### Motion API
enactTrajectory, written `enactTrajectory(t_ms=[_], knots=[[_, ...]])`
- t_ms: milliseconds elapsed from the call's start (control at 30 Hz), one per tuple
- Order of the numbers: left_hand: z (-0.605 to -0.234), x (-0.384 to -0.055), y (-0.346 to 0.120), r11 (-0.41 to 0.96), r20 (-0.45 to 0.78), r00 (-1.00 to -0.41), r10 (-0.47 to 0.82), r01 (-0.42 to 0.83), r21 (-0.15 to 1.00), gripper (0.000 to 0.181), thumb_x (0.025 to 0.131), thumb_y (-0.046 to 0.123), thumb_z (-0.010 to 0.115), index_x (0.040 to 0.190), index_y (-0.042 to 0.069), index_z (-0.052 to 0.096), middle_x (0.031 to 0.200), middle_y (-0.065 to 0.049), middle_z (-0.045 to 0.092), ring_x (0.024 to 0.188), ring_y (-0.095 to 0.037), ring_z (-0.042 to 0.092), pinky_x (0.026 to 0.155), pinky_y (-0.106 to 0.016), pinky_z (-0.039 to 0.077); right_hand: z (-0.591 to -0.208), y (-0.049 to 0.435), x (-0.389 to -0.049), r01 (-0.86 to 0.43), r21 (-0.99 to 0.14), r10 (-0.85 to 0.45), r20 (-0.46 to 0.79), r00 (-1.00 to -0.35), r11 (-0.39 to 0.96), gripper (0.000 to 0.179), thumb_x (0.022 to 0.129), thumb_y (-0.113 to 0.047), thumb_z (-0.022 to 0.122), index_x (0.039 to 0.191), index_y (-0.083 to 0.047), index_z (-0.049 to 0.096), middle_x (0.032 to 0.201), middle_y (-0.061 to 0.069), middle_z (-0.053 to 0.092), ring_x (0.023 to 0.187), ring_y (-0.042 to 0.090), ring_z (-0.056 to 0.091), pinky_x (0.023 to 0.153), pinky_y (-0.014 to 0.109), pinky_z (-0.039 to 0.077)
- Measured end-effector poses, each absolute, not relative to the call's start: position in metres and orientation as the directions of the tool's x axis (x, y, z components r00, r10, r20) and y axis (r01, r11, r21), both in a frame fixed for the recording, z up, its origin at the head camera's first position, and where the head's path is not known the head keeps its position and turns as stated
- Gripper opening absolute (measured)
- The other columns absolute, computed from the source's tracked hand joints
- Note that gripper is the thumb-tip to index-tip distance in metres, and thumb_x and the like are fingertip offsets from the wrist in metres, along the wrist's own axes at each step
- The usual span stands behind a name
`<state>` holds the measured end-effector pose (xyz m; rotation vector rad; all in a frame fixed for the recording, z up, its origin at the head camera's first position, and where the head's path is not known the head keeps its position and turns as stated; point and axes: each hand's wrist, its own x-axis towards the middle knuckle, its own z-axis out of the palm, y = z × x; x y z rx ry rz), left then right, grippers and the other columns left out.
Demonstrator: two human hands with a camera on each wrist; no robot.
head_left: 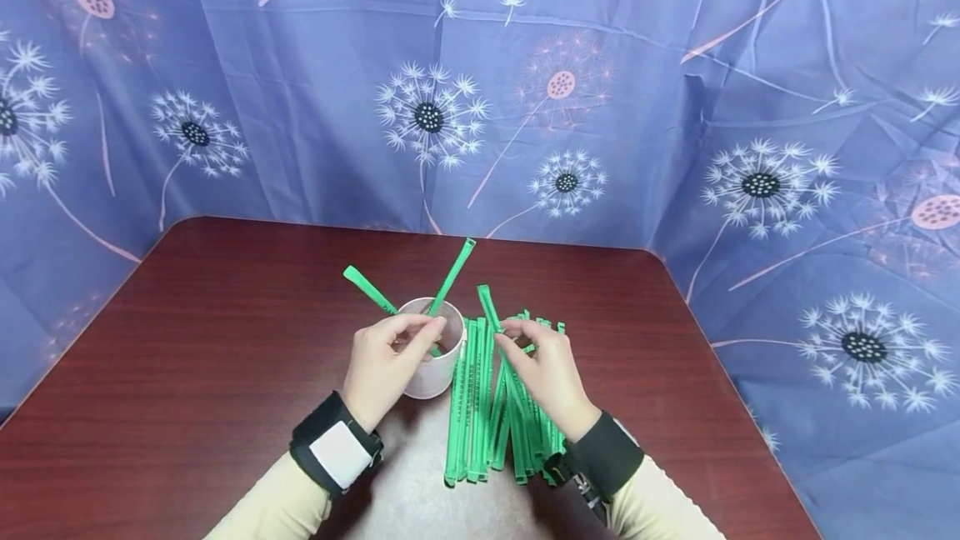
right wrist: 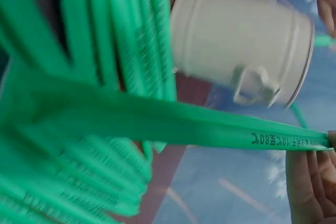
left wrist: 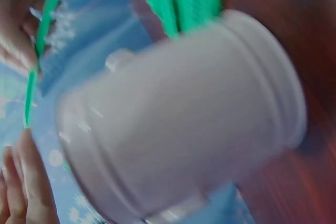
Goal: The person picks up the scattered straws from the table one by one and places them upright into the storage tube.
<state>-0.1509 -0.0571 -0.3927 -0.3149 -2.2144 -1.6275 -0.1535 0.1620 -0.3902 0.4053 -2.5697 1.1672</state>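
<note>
A pale round bucket [head_left: 429, 377] stands upright on the table, with two long green plastic strips [head_left: 452, 276] leaning out of it to opposite sides. My left hand [head_left: 386, 361] is over the near rim, thumb and forefinger close together; in the left wrist view its fingers [left wrist: 37, 182] look fairly straight, with nothing seen between them. My right hand [head_left: 551, 365] pinches another green strip [right wrist: 220, 127] near its upper end, thumb against fingers. That strip slants up from a pile of like strips [head_left: 468, 407], which bear dark printed text. Its lower end is hard to tell from the pile.
The brown table [head_left: 187, 373] has a pale, glossy patch toward me. A blue curtain [head_left: 315, 107] with dandelion prints hangs behind and at the sides. The pile lies close to the bucket's right side. A small lug [right wrist: 257, 85] juts from the bucket's wall.
</note>
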Motion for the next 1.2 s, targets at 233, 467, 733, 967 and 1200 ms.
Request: enactTrajectory(t_ms=[233,467,733,967,1200], knots=[[-0.384,-0.14,-0.041,0.111,0.271,-0.96,0.065,0.277,0.954,0.028,0.088,0.021,0.076,0.112,0.006,0.072,0.095,-0.008,0.076,0.075,-0.013,0.074,0.072,-0.023,0.063,-0.382,0.143,-0.139,-0.538,-0.631,-0.249,0.491,-0.835,0.559,0.014,0.09,-0.009,0.072,0.104,-0.006,0.073,0.084,0.003,0.071,0.073,0.011,0.064,0.058,0.021,0.058],[-0.383,-0.136,-0.036,-0.056,0.264,-0.96,0.09,0.26,0.964,0.02,0.09,0.012,0.073,0.104,-0.002,0.07,0.096,-0.019,0.074,0.073,-0.017,0.075,0.071,-0.032,0.066,-0.381,0.137,-0.134,-0.605,-0.618,-0.303,0.529,-0.792,0.502,0.013,0.091,-0.008,0.07,0.105,-0.007,0.073,0.087,0.003,0.072,0.075,0.013,0.068,0.064,0.021,0.061],[-0.38,-0.135,-0.037,-0.046,0.277,-0.958,0.073,0.274,0.961,0.011,0.09,0.013,0.073,0.094,0.003,0.068,0.089,-0.017,0.074,0.074,-0.013,0.074,0.071,-0.033,0.066,-0.38,0.136,-0.13,-0.634,-0.606,-0.327,0.547,-0.77,0.48,0.017,0.091,-0.007,0.07,0.108,-0.005,0.072,0.09,0.006,0.073,0.076,0.013,0.07,0.067,0.021,0.062],[-0.375,-0.136,-0.04,-0.139,0.309,-0.95,0.042,0.301,0.943,0.015,0.092,0.011,0.07,0.099,-0.001,0.065,0.094,-0.023,0.071,0.081,-0.012,0.074,0.073,-0.036,0.066,-0.38,0.141,-0.131,-0.657,-0.574,-0.345,0.565,-0.75,0.488,0.018,0.09,-0.007,0.072,0.108,-0.005,0.072,0.092,0.004,0.074,0.075,0.009,0.068,0.066,0.02,0.06],[-0.367,-0.138,-0.046,-0.197,0.398,-0.914,-0.079,0.406,0.892,0.014,0.095,0.002,0.063,0.105,-0.007,0.058,0.095,-0.007,0.071,0.081,-0.009,0.073,0.07,-0.043,0.065,-0.383,0.15,-0.131,-0.646,-0.57,-0.36,0.54,-0.76,0.508,0.017,0.09,-0.008,0.072,0.107,-0.006,0.073,0.092,0.003,0.074,0.072,0.008,0.068,0.065,0.018,0.059]])
